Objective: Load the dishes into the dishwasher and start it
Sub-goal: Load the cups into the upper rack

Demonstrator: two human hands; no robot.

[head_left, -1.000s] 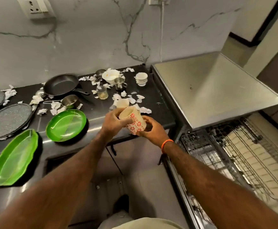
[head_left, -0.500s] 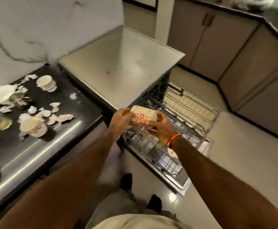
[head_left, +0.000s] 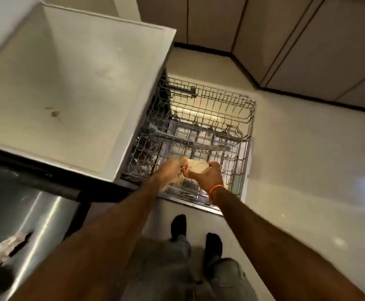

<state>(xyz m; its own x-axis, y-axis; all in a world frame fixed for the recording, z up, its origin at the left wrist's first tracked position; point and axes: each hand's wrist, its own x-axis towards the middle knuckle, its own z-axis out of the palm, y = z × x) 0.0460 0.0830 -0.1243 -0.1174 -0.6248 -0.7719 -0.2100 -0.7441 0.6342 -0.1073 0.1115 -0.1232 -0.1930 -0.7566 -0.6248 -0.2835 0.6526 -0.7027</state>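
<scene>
Both hands meet over the pulled-out wire racks: left hand (head_left: 170, 170), blurred, grips the left side of a cream cup (head_left: 195, 168) with a red flower pattern, while right hand (head_left: 207, 178) curls round its right side, an orange band (head_left: 216, 190) on that wrist. That cup hangs above the lower rack (head_left: 231, 170) near its 6 o'clock edge, base turned up; whether it touches the wires I cannot tell. At 12 o'clock sits the upper rack (head_left: 220, 101). At 10 o'clock the dishwasher top (head_left: 68, 83) overhangs. At 8 o'clock a dark counter (head_left: 14, 203) bears white scraps (head_left: 5, 246). 2 dark shoes (head_left: 178, 224) stand at 6 o'clock on pale floor (head_left: 296, 170).
</scene>
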